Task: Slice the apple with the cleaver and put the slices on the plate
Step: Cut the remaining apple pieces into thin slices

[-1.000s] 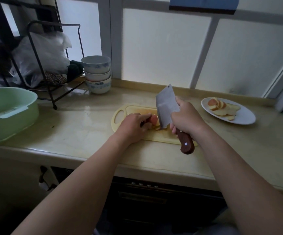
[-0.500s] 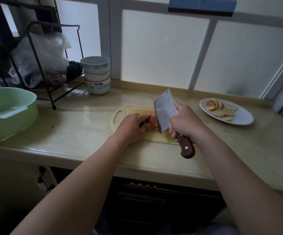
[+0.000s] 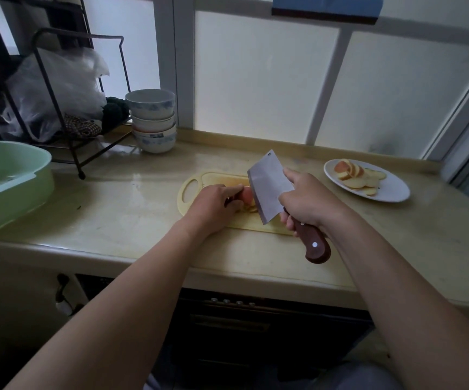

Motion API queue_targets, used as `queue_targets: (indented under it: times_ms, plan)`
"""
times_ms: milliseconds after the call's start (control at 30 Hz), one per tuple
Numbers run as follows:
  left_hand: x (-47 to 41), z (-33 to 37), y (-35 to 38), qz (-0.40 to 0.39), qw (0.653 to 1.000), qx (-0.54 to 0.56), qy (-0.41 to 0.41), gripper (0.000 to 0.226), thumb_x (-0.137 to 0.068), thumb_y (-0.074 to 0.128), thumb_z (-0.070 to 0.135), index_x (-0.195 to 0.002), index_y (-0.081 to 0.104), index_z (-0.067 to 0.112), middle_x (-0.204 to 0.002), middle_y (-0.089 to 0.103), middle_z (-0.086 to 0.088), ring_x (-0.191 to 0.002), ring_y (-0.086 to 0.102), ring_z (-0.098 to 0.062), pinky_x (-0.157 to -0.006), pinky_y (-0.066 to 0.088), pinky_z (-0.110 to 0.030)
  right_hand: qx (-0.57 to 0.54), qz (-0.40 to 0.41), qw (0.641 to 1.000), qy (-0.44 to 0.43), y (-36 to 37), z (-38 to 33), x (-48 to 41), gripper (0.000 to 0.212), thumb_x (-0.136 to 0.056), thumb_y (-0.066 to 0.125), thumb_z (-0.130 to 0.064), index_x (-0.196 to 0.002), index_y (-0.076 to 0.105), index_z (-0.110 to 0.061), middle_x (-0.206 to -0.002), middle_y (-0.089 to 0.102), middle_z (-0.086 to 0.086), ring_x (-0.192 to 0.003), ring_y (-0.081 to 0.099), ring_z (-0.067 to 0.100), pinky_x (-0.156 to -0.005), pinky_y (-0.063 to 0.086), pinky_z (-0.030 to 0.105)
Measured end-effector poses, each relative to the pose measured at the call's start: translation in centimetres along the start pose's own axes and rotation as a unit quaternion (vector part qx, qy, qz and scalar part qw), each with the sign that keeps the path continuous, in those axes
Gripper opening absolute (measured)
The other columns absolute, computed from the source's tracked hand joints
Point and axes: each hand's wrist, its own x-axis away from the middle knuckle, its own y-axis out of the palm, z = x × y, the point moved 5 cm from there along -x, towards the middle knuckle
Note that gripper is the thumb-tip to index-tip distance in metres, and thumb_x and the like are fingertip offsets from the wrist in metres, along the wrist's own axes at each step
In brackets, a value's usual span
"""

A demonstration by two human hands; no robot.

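Holds red-skinned apple (image 3: 246,195) on board (image 3: 255,222) under curled left hand (image 3: 213,206), mostly hiding it; grips cleaver (image 3: 267,190) in right hand (image 3: 309,204), blade at apple. Slices (image 3: 354,177) on plate (image 3: 393,191) right; bowls (image 3: 153,122) left.

apple (image 3: 246,194): red piece | cleaver (image 3: 268,187): tilted, blade at apple | plate (image 3: 393,190): white, holding slices (image 3: 354,177)

Green basin (image 3: 11,181), yellow board (image 3: 244,223) — white plate (image 3: 393,190).

A green basin (image 3: 8,175) sits on the counter's (image 3: 115,215) left. Stacked bowls (image 3: 153,122) stand beside a black wire rack (image 3: 57,108).
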Motion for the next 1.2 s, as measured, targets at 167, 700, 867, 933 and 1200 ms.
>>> queue_targets:
  times_ms: [167,700,867,933,1200]
  plan:
    - [0.0,0.1,0.0,-0.005,1.0,-0.005,0.0,0.03,-0.097,0.06,0.025,-0.125,0.068,0.021,-0.098,0.065,-0.008,-0.09,0.058,-0.027,-0.076,0.041,-0.031,0.006,-0.005,1.0,0.002,0.4,-0.1,-0.9,0.087,-0.092,0.037,0.005,-0.167,0.018,-0.035,-0.061,0.065,0.01,-0.041,0.058,0.014,-0.043,0.05,0.026]
    - [-0.4,-0.2,0.2,0.004,1.0,0.003,0.01,0.042,-0.101,0.058,0.028,-0.142,0.056,0.025,-0.103,0.052,0.004,-0.091,0.049,-0.014,-0.08,0.036,-0.024,0.132,-0.008,0.991,-0.008,3.6,-0.9,-3.6,0.089,-0.092,0.042,0.004,-0.167,0.009,-0.03,-0.136,0.064,0.017,-0.047,0.064,0.012,-0.044,0.05,0.023]
    - [-0.4,-0.2,0.2,0.002,1.0,0.002,0.021,0.04,-0.1,0.059,0.028,-0.14,0.059,0.027,-0.106,0.06,-0.004,-0.089,0.052,-0.018,-0.077,0.039,-0.027,0.15,-0.01,0.989,-0.01,3.8,-1.2,-4.4,0.088,-0.093,0.043,0.003,-0.167,0.009,-0.029,-0.134,0.065,0.018,-0.053,0.067,0.014,-0.047,0.052,0.024]
    - [-0.2,-0.2,0.0,0.002,1.0,0.004,0.016,0.038,-0.1,0.059,0.028,-0.138,0.061,0.028,-0.106,0.06,-0.004,-0.091,0.054,-0.02,-0.079,0.043,-0.03,0.151,-0.013,0.988,-0.006,3.6,-1.0,-4.1,0.087,-0.093,0.043,0.004,-0.167,0.012,-0.029,-0.13,0.066,0.019,-0.054,0.068,0.015,-0.047,0.053,0.025]
    - [-0.1,-0.4,-0.1,0.006,1.0,0.02,0.006,0.031,-0.097,0.063,0.025,-0.127,0.067,0.028,-0.106,0.063,-0.001,-0.092,0.057,-0.019,-0.081,0.047,-0.031,0.04,0.043,0.998,-0.003,0.7,0.3,-2.8,0.091,-0.087,0.041,0.005,-0.166,0.018,-0.034,-0.077,0.074,0.013,-0.047,0.066,0.015,-0.049,0.052,0.027]
